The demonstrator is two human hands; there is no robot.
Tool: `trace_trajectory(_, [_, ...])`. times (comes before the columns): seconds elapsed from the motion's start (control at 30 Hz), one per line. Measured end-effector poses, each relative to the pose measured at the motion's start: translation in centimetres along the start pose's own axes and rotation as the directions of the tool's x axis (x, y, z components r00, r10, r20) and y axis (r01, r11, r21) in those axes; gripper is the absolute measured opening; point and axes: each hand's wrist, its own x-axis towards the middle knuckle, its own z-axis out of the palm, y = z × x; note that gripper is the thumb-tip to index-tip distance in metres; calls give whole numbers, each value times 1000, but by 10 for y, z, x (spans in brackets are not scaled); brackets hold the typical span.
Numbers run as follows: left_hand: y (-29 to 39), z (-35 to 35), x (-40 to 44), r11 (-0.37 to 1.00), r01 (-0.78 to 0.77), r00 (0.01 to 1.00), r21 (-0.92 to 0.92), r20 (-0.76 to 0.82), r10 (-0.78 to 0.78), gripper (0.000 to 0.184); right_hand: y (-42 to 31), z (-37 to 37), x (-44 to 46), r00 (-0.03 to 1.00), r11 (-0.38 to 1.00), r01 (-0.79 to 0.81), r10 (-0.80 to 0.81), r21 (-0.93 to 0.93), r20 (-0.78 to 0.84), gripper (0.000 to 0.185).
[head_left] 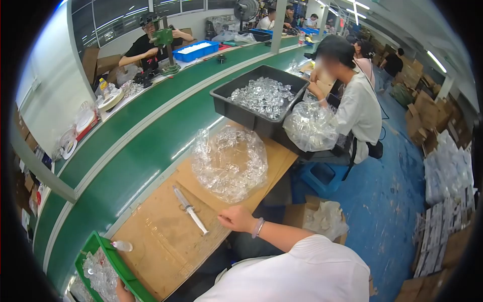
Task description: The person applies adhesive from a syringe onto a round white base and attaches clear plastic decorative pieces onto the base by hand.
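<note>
My left hand (123, 292) is at the inner side of a green plastic bin (132, 283), partly cut off by the frame's bottom edge; its fingers are mostly hidden. Clear plastic pieces (99, 274) lie inside this bin. Loosely fisted, my right hand (236, 218) rests at the near edge of the cardboard-covered bench, with nothing seen in it. Just left of it lies a large syringe (191, 210) with a white lower part. Beyond that hand sits a clear bag (230, 163) filled with transparent pieces. A small clear bottle (122, 245) lies beside the green bin.
A black tray (236, 110) of clear pieces stands past the bag. A co-worker (359, 108) sits close by it with another filled bag (312, 126). Below are a blue stool (322, 176) and an open carton (297, 215). A green conveyor (151, 146) runs alongside.
</note>
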Motion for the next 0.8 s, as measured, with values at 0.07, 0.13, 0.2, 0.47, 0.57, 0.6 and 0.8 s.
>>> trace_trajectory(0.07, [-4, 2, 2, 1000, 12, 1000, 5, 10, -12, 48, 0, 1, -1, 1000, 999, 6, -6, -37, 17, 17])
trace_trajectory(0.13, [-15, 4, 7, 994, -97, 995, -47, -35, 95, 47, 0, 1, 0, 1000, 998, 26, -25, -57, 13, 15])
trace_trajectory(0.2, [-16, 4, 8, 986, -119, 990, -112, -89, 110, 45, -1, 0, 2, 999, 996, 44, -43, -79, 16, 13])
trace_trajectory(0.47, [-37, 9, 17, 993, -57, 992, -100, -117, 45, 39, 0, 3, 1, 999, 995, 31, -27, -90, 36, 16])
trace_trajectory(0.57, [-33, 8, 16, 983, -69, 988, -172, -147, 44, 40, 0, 2, 1, 999, 997, 38, -37, -68, 25, 16])
trace_trajectory(0.6, [-27, 5, 13, 989, -64, 989, -136, -138, 45, 40, 0, 2, 2, 999, 997, 39, -37, -70, 25, 16])
trace_trajectory(0.8, [-10, -4, 7, 997, -35, 994, -74, -102, 28, 39, 1, 3, 0, 998, 993, 55, -50, -109, 46, 12])
